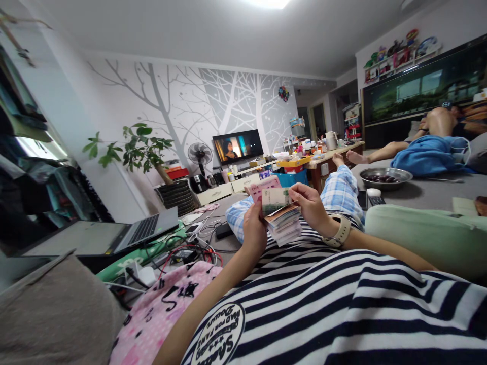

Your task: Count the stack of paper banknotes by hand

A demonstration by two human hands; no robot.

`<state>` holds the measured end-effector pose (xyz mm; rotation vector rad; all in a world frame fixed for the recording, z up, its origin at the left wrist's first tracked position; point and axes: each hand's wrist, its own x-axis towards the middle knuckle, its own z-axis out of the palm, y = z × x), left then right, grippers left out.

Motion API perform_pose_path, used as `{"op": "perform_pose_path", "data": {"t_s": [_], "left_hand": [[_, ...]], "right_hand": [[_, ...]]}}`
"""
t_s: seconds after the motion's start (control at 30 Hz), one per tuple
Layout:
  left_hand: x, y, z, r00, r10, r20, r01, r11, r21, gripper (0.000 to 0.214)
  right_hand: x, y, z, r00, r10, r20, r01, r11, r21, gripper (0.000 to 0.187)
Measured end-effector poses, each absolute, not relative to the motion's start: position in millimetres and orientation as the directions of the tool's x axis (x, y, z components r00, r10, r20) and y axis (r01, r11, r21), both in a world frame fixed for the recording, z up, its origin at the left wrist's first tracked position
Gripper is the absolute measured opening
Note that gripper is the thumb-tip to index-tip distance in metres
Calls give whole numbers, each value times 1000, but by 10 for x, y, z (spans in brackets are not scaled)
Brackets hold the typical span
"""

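Observation:
My left hand (pixel 254 227) is closed round a stack of banknotes (pixel 284 225) held above my lap. Pink 100 notes (pixel 266 186) stand up at the back of the stack, beyond my left fingers. A green 50 banknote (pixel 274 199) lies in front of them, and my right hand (pixel 310 205) pinches its right end between thumb and fingers. Below it, the edges of several more notes fan downward. My left fingertips are partly hidden behind the money. A pale watch (pixel 340 230) is strapped on my right wrist.
An open laptop (pixel 146 228) sits at the left beside tangled cables (pixel 190 251). A metal bowl (pixel 385 178) of dark round fruit, a remote (pixel 376 198) and a green cushion (pixel 422 233) are at the right. Another person's legs (pixel 384 153) stretch out beyond the bowl.

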<state>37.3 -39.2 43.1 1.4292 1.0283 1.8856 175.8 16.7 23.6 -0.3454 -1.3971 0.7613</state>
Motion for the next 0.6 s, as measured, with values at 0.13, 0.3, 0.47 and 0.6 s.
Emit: {"op": "perform_pose_path", "data": {"t_s": [0.13,0.3,0.47,0.6], "left_hand": [[377,-386,428,-278,790,547,60,-554,830,20],[369,-385,422,-274,776,568,75,-571,817,25],[350,-352,394,-274,784,556,90,-555,827,25],[383,-300,392,-295,775,559,88,-561,823,26]], "right_hand": [[1756,136,254,-12,661,750,-279,718,-637,37],[1762,106,272,-20,661,750,-286,715,-638,38],[1772,108,265,-26,646,763,-288,725,-625,36],[1774,118,243,-74,645,760,-325,705,-630,39]]}}
